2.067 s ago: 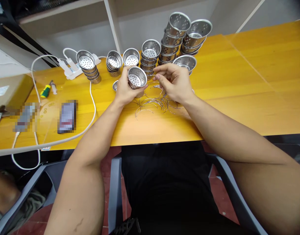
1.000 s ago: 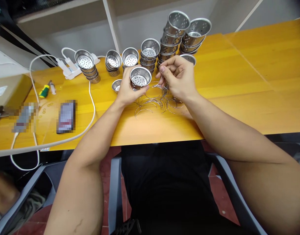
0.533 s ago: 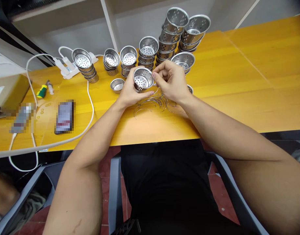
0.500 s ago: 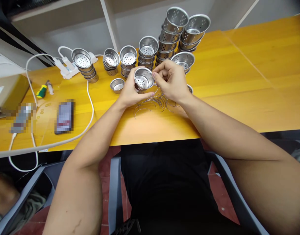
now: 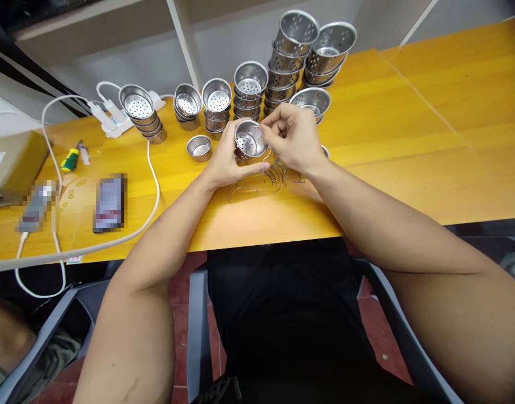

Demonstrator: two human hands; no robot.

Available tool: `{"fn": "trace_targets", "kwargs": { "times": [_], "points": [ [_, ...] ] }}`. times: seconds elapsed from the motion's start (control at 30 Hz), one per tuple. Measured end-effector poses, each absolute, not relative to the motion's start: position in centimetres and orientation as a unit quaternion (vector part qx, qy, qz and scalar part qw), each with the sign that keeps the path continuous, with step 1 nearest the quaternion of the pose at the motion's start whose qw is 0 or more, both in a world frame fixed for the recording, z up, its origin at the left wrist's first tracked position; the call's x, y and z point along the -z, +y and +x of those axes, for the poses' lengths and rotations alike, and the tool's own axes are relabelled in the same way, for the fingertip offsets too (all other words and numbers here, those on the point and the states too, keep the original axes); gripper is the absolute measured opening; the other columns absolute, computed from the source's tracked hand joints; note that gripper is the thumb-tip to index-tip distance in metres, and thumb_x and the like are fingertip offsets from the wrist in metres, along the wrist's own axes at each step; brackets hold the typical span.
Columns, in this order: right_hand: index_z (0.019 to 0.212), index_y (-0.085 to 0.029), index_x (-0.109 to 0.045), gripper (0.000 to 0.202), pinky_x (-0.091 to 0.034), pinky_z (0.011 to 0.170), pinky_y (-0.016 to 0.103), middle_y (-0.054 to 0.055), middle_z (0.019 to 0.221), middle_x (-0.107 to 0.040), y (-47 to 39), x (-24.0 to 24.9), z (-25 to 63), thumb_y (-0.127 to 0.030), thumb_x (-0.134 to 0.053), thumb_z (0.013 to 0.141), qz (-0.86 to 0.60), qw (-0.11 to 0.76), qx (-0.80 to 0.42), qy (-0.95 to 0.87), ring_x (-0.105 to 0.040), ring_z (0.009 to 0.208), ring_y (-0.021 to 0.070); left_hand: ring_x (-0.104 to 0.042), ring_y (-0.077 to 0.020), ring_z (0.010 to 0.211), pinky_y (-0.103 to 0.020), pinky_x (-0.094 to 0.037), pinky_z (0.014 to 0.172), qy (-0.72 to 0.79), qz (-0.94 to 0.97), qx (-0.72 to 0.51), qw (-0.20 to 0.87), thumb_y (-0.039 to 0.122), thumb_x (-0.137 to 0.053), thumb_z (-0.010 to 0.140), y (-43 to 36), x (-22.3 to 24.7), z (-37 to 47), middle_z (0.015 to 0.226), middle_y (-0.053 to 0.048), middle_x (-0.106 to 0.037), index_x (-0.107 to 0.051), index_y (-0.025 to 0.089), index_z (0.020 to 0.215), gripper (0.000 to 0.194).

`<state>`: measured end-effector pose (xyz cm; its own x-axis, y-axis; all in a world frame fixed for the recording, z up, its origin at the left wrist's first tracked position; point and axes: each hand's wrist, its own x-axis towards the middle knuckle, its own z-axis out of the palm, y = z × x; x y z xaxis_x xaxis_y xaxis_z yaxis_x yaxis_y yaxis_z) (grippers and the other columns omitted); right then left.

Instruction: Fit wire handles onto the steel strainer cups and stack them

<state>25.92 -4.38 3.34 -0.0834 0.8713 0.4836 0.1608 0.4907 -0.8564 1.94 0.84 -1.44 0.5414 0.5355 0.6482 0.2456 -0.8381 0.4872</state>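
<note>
My left hand (image 5: 228, 156) is wrapped round a perforated metal cup (image 5: 249, 140), its open mouth tilted toward me. At the cup's right rim, my right hand (image 5: 294, 136) pinches a thin curved wire (image 5: 256, 127), whose tip shows just inside the rim. Most of that wire is hidden by the fingers. Under both hands lies a loose heap of curved wires (image 5: 274, 178) on the yellow table (image 5: 261, 224). A small perforated cup (image 5: 199, 148) stands alone left of my left hand, and a wider one (image 5: 311, 101) stands behind my right hand.
Stacks of perforated cups (image 5: 249, 81) line the table's back, the tallest stack (image 5: 285, 67) right of centre. On the left are a power strip (image 5: 116, 123), a white cable (image 5: 154, 179), a screwdriver (image 5: 71, 158), a blurred phone-like object (image 5: 109, 203) and a cardboard box (image 5: 17, 163).
The held cup has shifted slightly right and turned a little toward my right hand. My right fingers stay pinched at its rim. The whole view has moved slightly.
</note>
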Motion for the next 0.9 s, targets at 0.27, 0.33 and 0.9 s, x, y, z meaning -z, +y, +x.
{"fn": "trace_targets", "kwargs": {
  "times": [0.27, 0.33, 0.9],
  "points": [
    [0.099, -0.033, -0.077, 0.065, -0.076, 0.089, 0.055, 0.005, 0.081, -0.07, -5.7, -5.2, 25.9, -0.096, -0.094, 0.093, -0.369, 0.551, -0.329, -0.672, -0.077, 0.091, 0.0329, -0.084, -0.0346, 0.142, -0.058, -0.071, 0.127, 0.235, 0.85, -0.421, 0.214, 0.106, -0.08, 0.094, 0.4, 1.0, 2.1, 0.152, -0.011, -0.075, -0.057, 0.032, 0.167, 0.107],
    [0.097, -0.033, -0.078, 0.075, -0.077, 0.091, 0.056, 0.007, 0.091, -0.078, -6.2, -6.0, 26.2, -0.106, -0.091, 0.087, -0.347, 0.527, -0.36, -0.687, -0.079, 0.096, 0.0338, -0.086, -0.0319, 0.134, -0.057, -0.074, 0.122, 0.228, 0.838, -0.431, 0.244, 0.108, -0.073, 0.097, 0.7, 1.2, 2.1, 0.146, -0.01, -0.077, -0.06, 0.031, 0.163, 0.102],
    [0.091, -0.032, -0.073, 0.077, -0.074, 0.08, 0.052, 0.005, 0.092, -0.076, -5.1, -4.7, 25.8, -0.101, -0.105, 0.075, -0.344, 0.527, -0.365, -0.686, -0.069, 0.083, 0.0278, -0.082, -0.0341, 0.147, -0.062, -0.069, 0.132, 0.228, 0.835, -0.431, 0.255, 0.109, -0.074, 0.097, 1.4, 2.3, 2.7, 0.153, -0.01, -0.071, -0.053, 0.032, 0.166, 0.106]
  ]
}}
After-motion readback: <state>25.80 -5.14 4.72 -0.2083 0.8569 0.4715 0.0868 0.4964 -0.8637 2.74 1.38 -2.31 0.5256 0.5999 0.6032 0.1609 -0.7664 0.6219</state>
